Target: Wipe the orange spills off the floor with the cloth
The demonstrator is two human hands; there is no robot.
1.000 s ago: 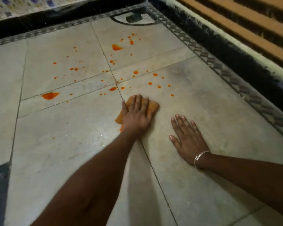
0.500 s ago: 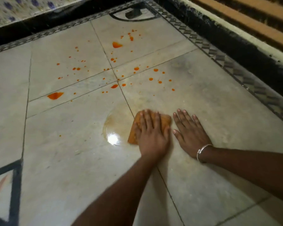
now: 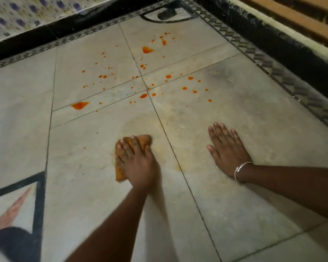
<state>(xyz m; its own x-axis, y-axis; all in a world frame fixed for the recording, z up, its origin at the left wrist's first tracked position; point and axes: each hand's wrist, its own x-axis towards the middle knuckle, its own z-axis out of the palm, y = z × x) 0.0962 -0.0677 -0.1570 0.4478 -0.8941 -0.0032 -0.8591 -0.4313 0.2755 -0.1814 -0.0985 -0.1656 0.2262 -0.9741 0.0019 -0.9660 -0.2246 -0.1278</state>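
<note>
Dim warm light, left hand (image 3: 138, 163) slightly motion-blurred, soft shadows on floor (image 3: 80, 163), wide-angle bowing at edges

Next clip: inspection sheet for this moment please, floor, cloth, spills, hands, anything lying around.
Surface: pale tiled floor, yellowish wet smear across the tile joint.
Job's things: orange cloth under left hand; orange spills unwiped farther off.
Clutter: small dark object at far edge.
Hands: left hand presses the orange cloth; right hand flat on floor, bracelet on wrist.
Cables: nothing seen.
Surroundings: patterned border, flowered wall tiles, wooden slats.
</note>
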